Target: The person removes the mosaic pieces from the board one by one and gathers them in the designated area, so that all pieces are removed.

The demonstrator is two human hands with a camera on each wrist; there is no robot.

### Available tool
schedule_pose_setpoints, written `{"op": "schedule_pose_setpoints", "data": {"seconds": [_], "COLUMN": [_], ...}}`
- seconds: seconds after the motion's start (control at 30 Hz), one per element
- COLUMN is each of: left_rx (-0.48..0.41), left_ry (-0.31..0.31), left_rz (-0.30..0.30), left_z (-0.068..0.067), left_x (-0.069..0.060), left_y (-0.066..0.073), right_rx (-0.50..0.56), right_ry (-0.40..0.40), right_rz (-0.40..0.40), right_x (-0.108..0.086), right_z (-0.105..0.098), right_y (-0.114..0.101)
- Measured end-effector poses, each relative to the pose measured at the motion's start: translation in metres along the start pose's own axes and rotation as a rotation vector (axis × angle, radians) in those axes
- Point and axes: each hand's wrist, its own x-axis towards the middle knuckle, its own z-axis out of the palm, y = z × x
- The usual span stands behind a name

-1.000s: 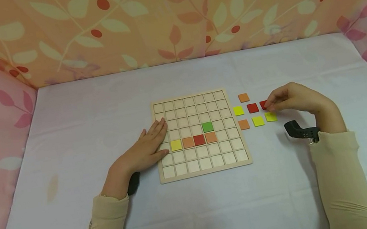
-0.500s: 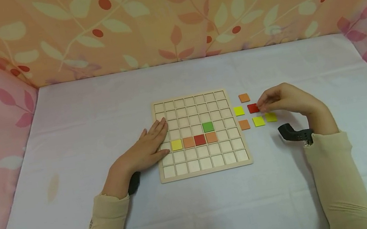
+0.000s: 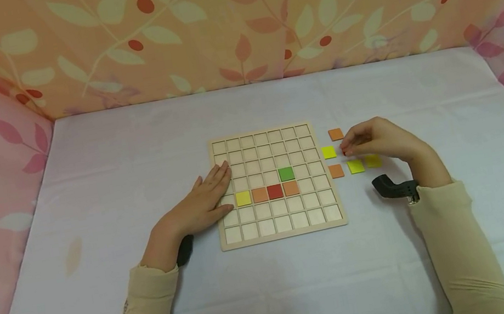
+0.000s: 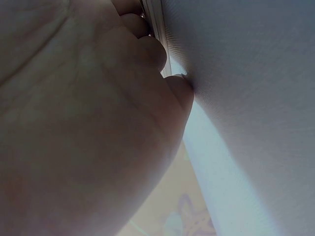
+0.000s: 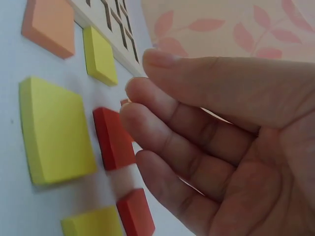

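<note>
A wooden grid board (image 3: 285, 236) lies mid-table. My left hand (image 3: 201, 201) rests on its left edge, fingers straight. Set in its cells are a green tile (image 3: 286, 174), a yellow tile (image 3: 243, 198), a red tile (image 3: 275, 191) and two orange tiles (image 3: 260, 195). Right of the board, my right hand (image 3: 385, 143) hovers over loose tiles with loosely bent fingers. In the right wrist view, its fingertips are close to a red tile (image 5: 115, 137), and nothing shows pinched. A second red tile (image 5: 136, 214) lies below; in the head view the hand mostly hides both.
Loose yellow tiles (image 3: 356, 166) and orange tiles (image 3: 336, 171) lie between the board and my right hand. A black wrist mount (image 3: 394, 187) sticks out under the right wrist. Patterned cloth walls (image 3: 230, 27) border the white table (image 3: 274, 292).
My right hand has moved left over the loose tiles, from the far red tile to the nearer one, covering both in the head view. My left hand has stayed on the board's edge.
</note>
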Motion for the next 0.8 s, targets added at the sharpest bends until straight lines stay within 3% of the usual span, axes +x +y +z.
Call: {"op": "schedule_pose_setpoints", "data": {"seconds": [0.43,0.8], "left_rx": [-0.003,0.003], "left_ry": [-0.007,0.0], "left_rz": [0.006,-0.004], "left_z": [0.0,0.0], "left_x": [0.002,0.0], "left_y": [0.0,-0.001], "right_rx": [0.022,-0.053], "right_ry": [-0.073,-0.115], "right_rz": [-0.085,-0.176], "right_x": [0.014,0.041], "right_z": [0.027,0.047], "right_y": [-0.015,-0.033]}}
